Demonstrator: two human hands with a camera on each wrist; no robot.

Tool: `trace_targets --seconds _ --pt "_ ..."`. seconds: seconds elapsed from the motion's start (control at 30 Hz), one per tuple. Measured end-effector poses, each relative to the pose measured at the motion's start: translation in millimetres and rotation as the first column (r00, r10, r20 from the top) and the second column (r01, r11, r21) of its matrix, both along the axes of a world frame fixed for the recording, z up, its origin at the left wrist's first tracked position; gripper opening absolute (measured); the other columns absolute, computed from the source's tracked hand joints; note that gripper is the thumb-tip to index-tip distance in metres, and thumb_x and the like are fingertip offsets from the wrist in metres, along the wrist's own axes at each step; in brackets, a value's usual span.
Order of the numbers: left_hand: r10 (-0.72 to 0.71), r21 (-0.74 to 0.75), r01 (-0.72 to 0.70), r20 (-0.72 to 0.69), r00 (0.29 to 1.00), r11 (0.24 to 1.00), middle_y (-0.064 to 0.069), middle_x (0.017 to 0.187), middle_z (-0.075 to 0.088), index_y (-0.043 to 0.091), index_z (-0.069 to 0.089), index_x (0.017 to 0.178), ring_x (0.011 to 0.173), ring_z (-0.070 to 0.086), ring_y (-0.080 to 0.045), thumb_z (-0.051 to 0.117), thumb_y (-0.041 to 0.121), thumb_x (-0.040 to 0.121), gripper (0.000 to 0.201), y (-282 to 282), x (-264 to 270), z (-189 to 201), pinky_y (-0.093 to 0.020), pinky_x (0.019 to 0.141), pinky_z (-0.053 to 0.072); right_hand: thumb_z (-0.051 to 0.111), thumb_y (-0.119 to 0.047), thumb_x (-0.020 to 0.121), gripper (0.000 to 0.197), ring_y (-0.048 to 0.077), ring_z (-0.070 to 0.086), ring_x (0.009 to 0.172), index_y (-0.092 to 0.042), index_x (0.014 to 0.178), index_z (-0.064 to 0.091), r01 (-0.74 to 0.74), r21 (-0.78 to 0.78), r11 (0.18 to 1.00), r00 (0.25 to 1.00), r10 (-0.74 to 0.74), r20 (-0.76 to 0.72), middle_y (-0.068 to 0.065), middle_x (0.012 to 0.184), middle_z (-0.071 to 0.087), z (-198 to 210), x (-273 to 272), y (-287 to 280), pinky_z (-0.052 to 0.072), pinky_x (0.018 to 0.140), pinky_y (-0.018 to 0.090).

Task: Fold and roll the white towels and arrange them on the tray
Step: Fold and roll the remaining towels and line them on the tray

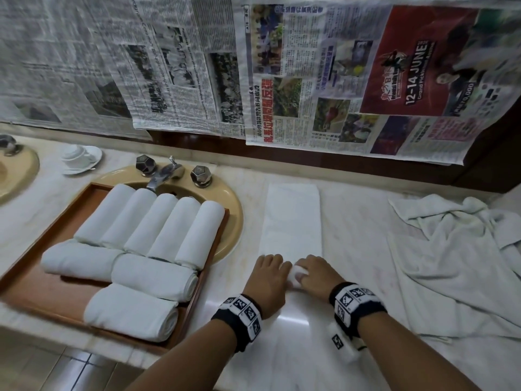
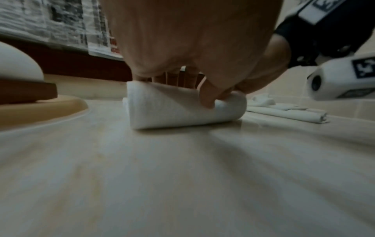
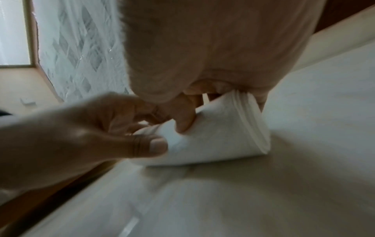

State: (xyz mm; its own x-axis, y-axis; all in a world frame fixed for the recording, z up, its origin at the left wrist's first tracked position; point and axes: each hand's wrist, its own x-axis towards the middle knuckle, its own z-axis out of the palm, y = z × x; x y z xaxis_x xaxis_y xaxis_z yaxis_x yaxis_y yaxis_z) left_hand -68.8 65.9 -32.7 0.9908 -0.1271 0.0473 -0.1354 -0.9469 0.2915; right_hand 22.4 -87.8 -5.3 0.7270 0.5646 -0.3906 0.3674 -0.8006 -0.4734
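Note:
A white towel (image 1: 291, 221), folded into a long strip, lies on the marble counter to the right of the sink. Its near end is rolled into a short roll (image 2: 182, 110). My left hand (image 1: 270, 273) and right hand (image 1: 313, 270) sit side by side on that roll, fingers curled over it and thumbs pressed into it (image 3: 213, 141). The wooden tray (image 1: 50, 289) rests across the sink on the left and holds several rolled white towels (image 1: 149, 224) in two rows.
A loose crumpled white towel (image 1: 456, 255) lies on the counter at the right. The beige sink (image 1: 228, 221) with its faucet (image 1: 163, 173) is under the tray. A white cup and saucer (image 1: 80, 158) stand at the back left. Newspaper (image 1: 310, 74) covers the wall.

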Motion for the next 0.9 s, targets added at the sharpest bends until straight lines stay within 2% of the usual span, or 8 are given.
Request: trace_targets --seconds 0.13,0.27,0.37,0.57,0.63,0.73,0.8,0.9 --pt "-0.032 -0.004 0.032 -0.074 0.997 0.999 -0.006 0.113 0.055 0.015 0.059 0.121 0.102 0.050 -0.027 0.056 0.024 0.092 0.031 11.8 23.1 7.2 -0.038 0.093 0.039 0.053 -0.030 0.094 0.032 0.020 0.050 0.114 -0.021 0.122 0.063 0.083 0.071 0.994 0.996 -0.081 -0.021 0.002 0.119 0.052 -7.9 5.0 1.0 0.044 0.099 0.034" --pt "-0.012 0.005 0.013 -0.156 0.988 1.000 -0.007 0.123 0.055 0.016 0.057 0.131 0.113 0.048 -0.026 0.049 0.030 0.099 0.037 18.7 45.8 10.8 -0.039 0.095 0.037 0.052 -0.026 0.088 0.030 0.023 0.056 0.096 -0.013 0.109 0.068 -0.098 0.237 0.967 0.843 -0.045 0.536 0.004 0.105 0.061 -19.6 -24.5 -12.3 0.052 0.084 0.037" --pt "0.004 0.020 -0.001 -0.196 0.980 1.000 -0.007 0.121 0.057 0.017 0.060 0.127 0.114 0.048 -0.027 0.046 0.030 0.100 0.033 21.1 62.5 10.5 -0.041 0.095 0.038 0.072 -0.021 0.077 0.047 0.032 0.059 0.107 -0.004 0.119 0.064 -0.183 0.132 0.974 0.765 0.057 0.642 0.013 0.117 0.063 -34.2 -37.8 -16.4 0.046 0.099 0.047" --pt "0.025 0.144 -0.009 -0.107 0.994 0.990 -0.007 0.101 0.057 0.016 0.061 0.109 0.094 0.054 -0.030 0.036 0.031 0.100 0.030 15.2 69.3 9.0 -0.042 0.077 0.041 0.063 -0.005 0.061 0.064 0.024 0.059 0.105 -0.014 0.125 0.062 -0.062 0.068 0.996 0.884 0.024 0.467 -0.001 0.113 0.062 -26.0 -16.0 -6.0 0.035 0.105 0.032" --pt "0.022 0.121 -0.021 -0.010 1.000 0.992 -0.004 0.090 0.054 0.017 0.059 0.096 0.080 0.055 -0.028 0.039 0.029 0.097 0.024 13.4 60.5 6.1 -0.039 0.067 0.042 0.056 -0.011 0.075 0.056 0.021 0.054 0.113 -0.018 0.131 0.057 -0.056 0.009 0.998 0.913 0.047 0.406 -0.004 0.120 0.060 -17.3 -9.5 -1.5 0.035 0.105 0.031" --pt "0.011 0.018 -0.013 0.098 0.995 1.000 -0.003 0.095 0.053 0.017 0.057 0.103 0.085 0.050 -0.025 0.047 0.023 0.096 0.014 12.5 38.4 -1.3 -0.040 0.080 0.043 0.046 -0.023 0.097 0.036 0.022 0.050 0.116 -0.019 0.132 0.054 -0.002 -0.018 1.000 0.973 0.007 0.232 -0.001 0.124 0.059 -4.5 -3.2 1.8 0.039 0.100 0.034" --pt "-0.053 0.034 0.051 0.082 0.995 0.998 -0.003 0.100 0.056 0.016 0.057 0.111 0.092 0.050 -0.024 0.050 0.034 0.094 0.026 12.5 18.7 -3.5 -0.042 0.091 0.042 0.042 -0.025 0.100 0.024 0.025 0.055 0.106 -0.018 0.114 0.061 0.056 -0.024 0.998 0.997 -0.054 0.058 0.004 0.111 0.063 2.2 -2.3 0.8 0.044 0.089 0.036" --pt "-0.163 0.072 0.163 -0.007 0.987 0.984 -0.001 0.092 0.058 0.016 0.061 0.106 0.082 0.053 -0.024 0.048 0.050 0.092 0.039 11.8 -7.4 -7.3 -0.038 0.075 0.040 0.041 -0.019 0.100 0.025 0.027 0.058 0.089 -0.020 0.078 0.052 0.044 0.024 0.999 0.994 -0.041 -0.101 0.004 0.087 0.061 -4.1 -12.7 -7.1 0.046 0.079 0.037"
